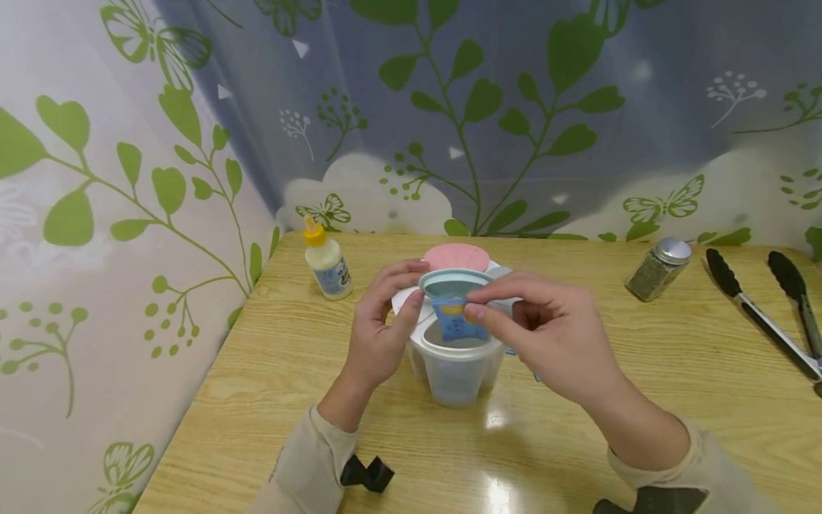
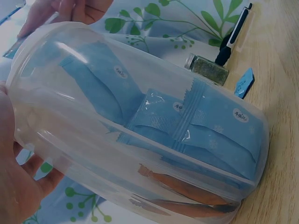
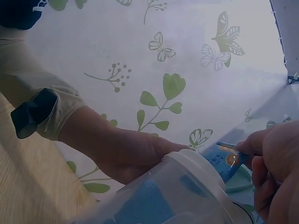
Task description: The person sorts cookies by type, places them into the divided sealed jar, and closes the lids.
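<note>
A clear plastic container (image 1: pixel 453 378) with several compartments stands on the table, its white top carrying a pink flap lid (image 1: pixel 457 257) and a raised pale green flap lid (image 1: pixel 443 277). My left hand (image 1: pixel 380 325) holds the container at its upper left side, thumb near the green lid. Between thumb and forefinger, my right hand (image 1: pixel 555 335) pinches a small blue sachet (image 1: pixel 454 325) above the open compartment. Through the wall in the left wrist view show several blue sachets (image 2: pixel 224 126) and, in another compartment, brown-orange packets (image 2: pixel 187 189).
A blue sachet (image 2: pixel 244 83) lies on the table (image 1: pixel 642 400) by the container. At the back left stands a squeeze bottle (image 1: pixel 330 268) with a yellow cap. To the right are a spice jar (image 1: pixel 658 270) and black-tipped tongs (image 1: pixel 767 321). A patterned curtain (image 1: pixel 385 107) borders the table.
</note>
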The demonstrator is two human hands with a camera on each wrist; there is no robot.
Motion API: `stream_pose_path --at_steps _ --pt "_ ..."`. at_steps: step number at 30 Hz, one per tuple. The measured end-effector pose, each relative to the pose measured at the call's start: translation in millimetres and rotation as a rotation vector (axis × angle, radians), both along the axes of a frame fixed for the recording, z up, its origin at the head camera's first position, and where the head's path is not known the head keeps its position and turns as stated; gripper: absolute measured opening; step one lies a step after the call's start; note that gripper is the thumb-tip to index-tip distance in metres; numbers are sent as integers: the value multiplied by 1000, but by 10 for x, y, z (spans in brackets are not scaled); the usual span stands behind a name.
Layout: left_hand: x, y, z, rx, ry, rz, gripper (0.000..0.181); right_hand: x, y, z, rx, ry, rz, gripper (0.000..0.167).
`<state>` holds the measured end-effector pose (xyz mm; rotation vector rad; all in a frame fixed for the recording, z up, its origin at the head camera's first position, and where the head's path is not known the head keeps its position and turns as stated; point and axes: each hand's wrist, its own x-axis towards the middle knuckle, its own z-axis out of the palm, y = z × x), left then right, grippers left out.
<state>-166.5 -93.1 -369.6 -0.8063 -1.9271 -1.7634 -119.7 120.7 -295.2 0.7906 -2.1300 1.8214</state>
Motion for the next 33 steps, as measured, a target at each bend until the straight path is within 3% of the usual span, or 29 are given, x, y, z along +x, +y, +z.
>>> stream_pose_path --at_steps 4,15,27,33 --pt "-6 5 -19 0 -1 7 21 10 11 -33 35 39 3 17" --pt "10 4 -6 -12 -23 20 22 19 199 -82 96 -48 -22 17" --pt "22 0 -12 -1 -26 13 22 10 158 -81 140 -4 30 24" --pt "13 3 -2 -6 -16 8 23 16 50 -63 197 67 -38 25"
